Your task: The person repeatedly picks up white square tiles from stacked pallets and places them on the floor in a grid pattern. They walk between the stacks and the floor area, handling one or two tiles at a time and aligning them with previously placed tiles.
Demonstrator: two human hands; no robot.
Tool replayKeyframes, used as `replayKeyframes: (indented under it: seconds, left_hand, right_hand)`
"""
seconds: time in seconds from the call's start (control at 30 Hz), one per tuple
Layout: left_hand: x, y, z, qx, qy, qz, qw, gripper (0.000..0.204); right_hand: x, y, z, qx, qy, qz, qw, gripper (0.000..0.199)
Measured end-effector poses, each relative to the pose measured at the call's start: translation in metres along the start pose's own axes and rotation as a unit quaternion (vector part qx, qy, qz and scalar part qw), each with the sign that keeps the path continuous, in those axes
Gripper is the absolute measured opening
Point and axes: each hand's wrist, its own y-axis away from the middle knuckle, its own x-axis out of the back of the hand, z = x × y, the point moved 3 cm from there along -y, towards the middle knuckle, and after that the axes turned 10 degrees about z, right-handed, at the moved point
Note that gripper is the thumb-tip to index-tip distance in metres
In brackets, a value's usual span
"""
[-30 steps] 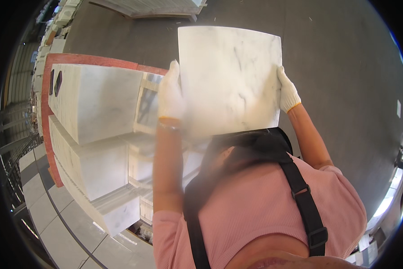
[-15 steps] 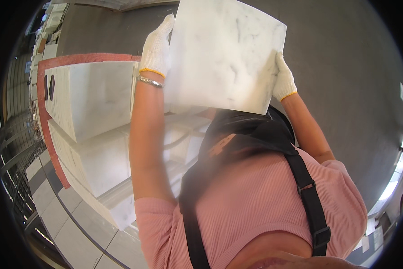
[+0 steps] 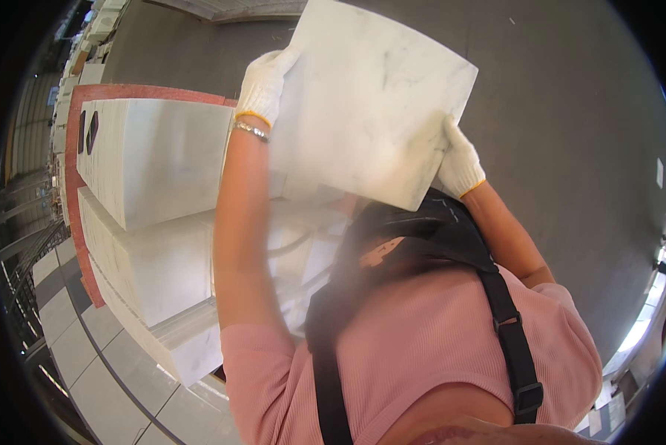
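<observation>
A square white marble tile (image 3: 370, 104) with faint grey veins is held up in front of me, tilted. At its left edge, my left hand (image 3: 265, 83), in a white knit glove with a yellow cuff, grips the tile with the thumb over its face. My right hand (image 3: 463, 162), gloved the same way, grips the lower right edge, thumb on the face. The fingers behind the tile are hidden on both sides. Beneath and left of the tile stand stacks of similar white tiles (image 3: 173, 163), partly covered by my left arm.
A red frame (image 3: 73, 167) runs along the stacks' far and left sides. Dark grey floor (image 3: 563, 148) stretches to the right, and light floor tiles (image 3: 103, 371) lie at lower left. A pale slatted piece (image 3: 229, 7) shows at the top edge. My black apron (image 3: 414, 230) hangs below the tile.
The tile has turned a little clockwise, and its bottom corner has come lower and to the left. Both hands still hold it; the left thumb now lies over its face.
</observation>
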Motion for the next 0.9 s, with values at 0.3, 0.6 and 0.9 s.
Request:
replayKeyframes:
  seconds: [0.3, 0.6, 0.9]
  left_hand:
    - [0.090, 0.002, -0.020, 0.009, -0.067, 0.012, 0.998, 0.054]
    - [0.169, 0.083, -0.114, 0.100, -0.067, 0.072, 0.990, 0.051]
    - [0.206, 0.146, -0.164, 0.143, -0.091, 0.150, 0.974, 0.054]
  right_hand:
    - [-0.029, 0.029, 0.016, -0.049, 0.447, -0.220, 0.866, 0.061]
    - [-0.045, 0.016, 0.041, -0.070, 0.529, -0.293, 0.793, 0.065]
    - [-0.098, -0.010, 0.072, -0.080, 0.496, -0.207, 0.839, 0.064]
